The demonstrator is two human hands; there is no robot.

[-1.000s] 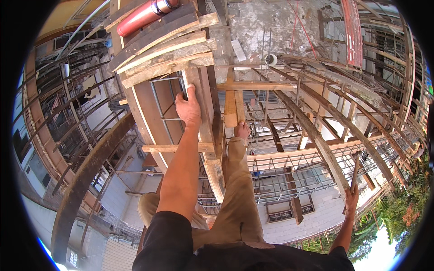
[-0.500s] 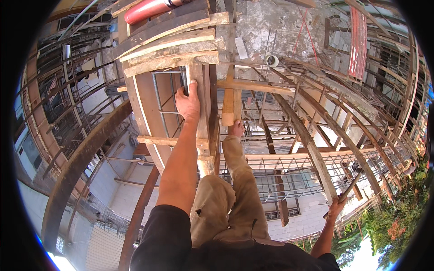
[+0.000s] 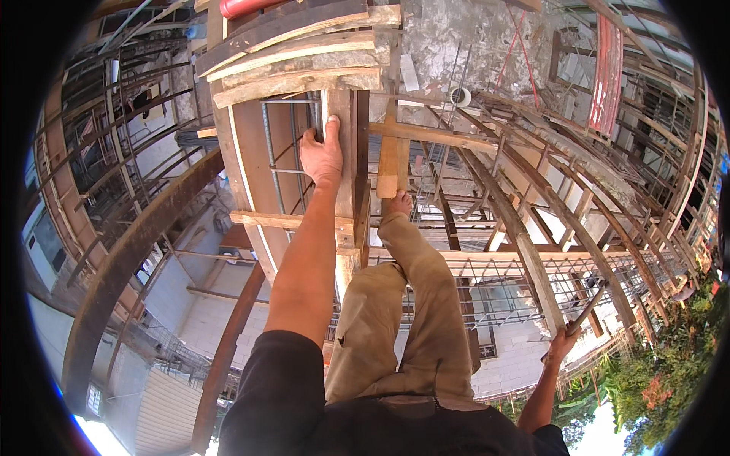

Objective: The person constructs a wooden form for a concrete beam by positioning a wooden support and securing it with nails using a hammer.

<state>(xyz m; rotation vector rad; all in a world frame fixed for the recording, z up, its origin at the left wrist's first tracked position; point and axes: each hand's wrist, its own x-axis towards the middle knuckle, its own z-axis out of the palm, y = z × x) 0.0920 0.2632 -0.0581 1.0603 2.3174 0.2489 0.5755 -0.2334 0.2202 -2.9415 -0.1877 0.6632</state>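
My left hand (image 3: pixel 322 157) grips the upper edge of an upright formwork board (image 3: pixel 344 167), thumb along the top and fingers curled over inside the trough. Within this wooden trough run steel reinforcing bars (image 3: pixel 271 148), close to my fingers. A short wooden crosspiece (image 3: pixel 293 221) spans the trough nearer to me. Out at the lower right, my right hand (image 3: pixel 561 343) is closed around the handle of what looks like a hammer (image 3: pixel 589 308). The tool slants up and away from my body, and its head is hard to make out.
Several loose planks (image 3: pixel 304 72) lie across the trough's far end, beside a red cylinder (image 3: pixel 247 7). My bare foot (image 3: pixel 398 204) rests by a wooden block (image 3: pixel 388 171). Right of me, beams (image 3: pixel 517 228) and a rebar cage (image 3: pixel 502 292) span a deep drop.
My view has shifted slightly, and my legs appear moved to the right. The left hand keeps its hold on the board; the right hand still holds the tool out to the side.
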